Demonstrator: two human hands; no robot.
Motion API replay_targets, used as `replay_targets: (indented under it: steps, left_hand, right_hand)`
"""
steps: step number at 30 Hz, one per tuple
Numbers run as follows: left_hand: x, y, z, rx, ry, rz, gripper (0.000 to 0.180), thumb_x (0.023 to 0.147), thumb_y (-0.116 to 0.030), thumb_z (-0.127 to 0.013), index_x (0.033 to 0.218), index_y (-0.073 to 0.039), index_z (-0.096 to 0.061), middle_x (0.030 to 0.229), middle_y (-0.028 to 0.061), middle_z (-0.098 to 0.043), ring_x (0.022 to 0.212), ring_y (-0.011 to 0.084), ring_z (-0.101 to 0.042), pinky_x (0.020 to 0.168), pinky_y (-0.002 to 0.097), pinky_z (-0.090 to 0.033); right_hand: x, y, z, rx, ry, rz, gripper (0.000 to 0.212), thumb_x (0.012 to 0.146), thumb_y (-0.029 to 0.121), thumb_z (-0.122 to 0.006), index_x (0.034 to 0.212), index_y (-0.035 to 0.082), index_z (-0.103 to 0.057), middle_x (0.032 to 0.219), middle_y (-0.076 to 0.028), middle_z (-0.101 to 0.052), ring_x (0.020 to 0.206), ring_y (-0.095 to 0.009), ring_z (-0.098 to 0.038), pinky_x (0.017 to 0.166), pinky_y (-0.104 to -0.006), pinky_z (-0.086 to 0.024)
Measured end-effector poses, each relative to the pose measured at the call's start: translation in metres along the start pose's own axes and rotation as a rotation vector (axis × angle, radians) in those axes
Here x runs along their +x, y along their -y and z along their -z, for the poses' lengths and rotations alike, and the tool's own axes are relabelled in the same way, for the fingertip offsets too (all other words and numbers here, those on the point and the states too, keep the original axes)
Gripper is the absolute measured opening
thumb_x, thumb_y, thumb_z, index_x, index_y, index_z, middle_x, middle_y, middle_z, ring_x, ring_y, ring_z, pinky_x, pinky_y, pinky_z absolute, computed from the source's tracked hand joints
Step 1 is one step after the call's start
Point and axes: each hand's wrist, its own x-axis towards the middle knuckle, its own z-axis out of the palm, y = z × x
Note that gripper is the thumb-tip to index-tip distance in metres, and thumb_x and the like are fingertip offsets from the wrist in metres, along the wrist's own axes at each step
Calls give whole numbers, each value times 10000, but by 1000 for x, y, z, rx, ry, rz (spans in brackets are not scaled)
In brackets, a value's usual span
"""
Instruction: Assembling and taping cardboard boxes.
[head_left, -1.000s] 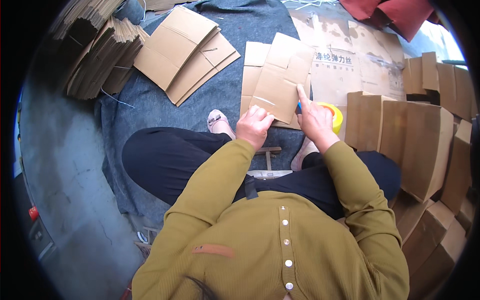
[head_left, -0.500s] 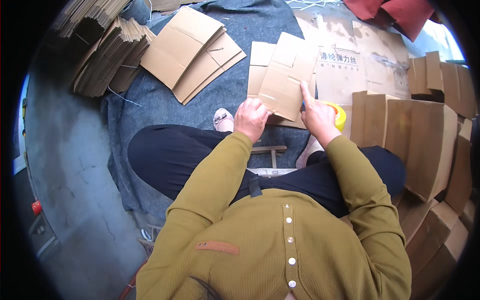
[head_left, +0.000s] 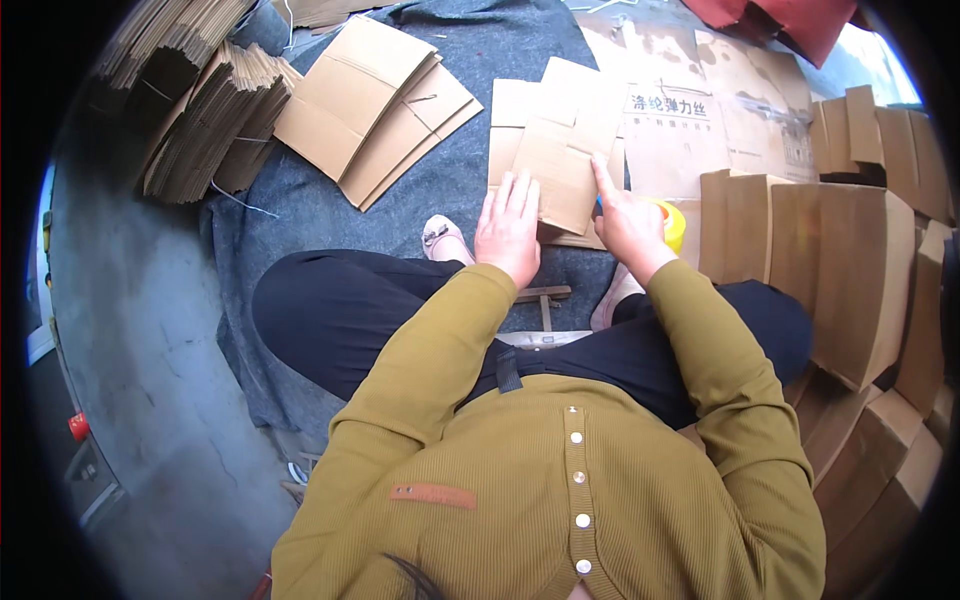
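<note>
A flat-folded cardboard box [head_left: 562, 165] lies in front of me on another folded carton [head_left: 507, 150]. My left hand [head_left: 510, 228] rests along its left edge, fingers stretched out and close together. On the right side, my right hand [head_left: 634, 226] points its index finger onto the cardboard. The other fingers curl round a yellow tape dispenser [head_left: 676, 228], mostly hidden by the hand; a bit of blue shows beside the fingers.
Folded cartons [head_left: 355, 95] lie fanned out at the far left, with tied bundles of flat cardboard [head_left: 215, 125] beyond. Opened-up boxes [head_left: 840, 270] stand packed on the right. Dark cloth [head_left: 290, 225] covers the floor; a large printed cardboard sheet [head_left: 675, 150] lies at the far right.
My left hand has gone from curled at the box's near corner to flat along its left edge. The right index finger stays on the cardboard, and the box has shifted slightly.
</note>
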Motion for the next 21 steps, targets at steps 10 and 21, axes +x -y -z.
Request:
replay_targets:
  steps: [10, 21]
  left_hand:
    - [2, -28, -1, 77, 166, -188, 706, 791, -129, -586, 1460, -29, -387, 1549, 145, -335, 1471, 285, -238, 1205, 445, -165]
    - [16, -4, -19, -132, -37, 143, 717, 846, -209, -660, 1466, 3, -367, 1532, 185, -352, 1410, 330, -355, 1170, 408, -275]
  right_hand:
    - [1, 0, 2, 23, 43, -12, 910, 770, 167, -688, 1553, 152, -226, 748, -157, -682, 655, -328, -673, 591, -452, -526]
    - [-3, 0, 17, 19, 108, 24, 871, 811, 172, -653, 1558, 156, -206, 769, -145, -689, 670, -293, -682, 625, -427, -539]
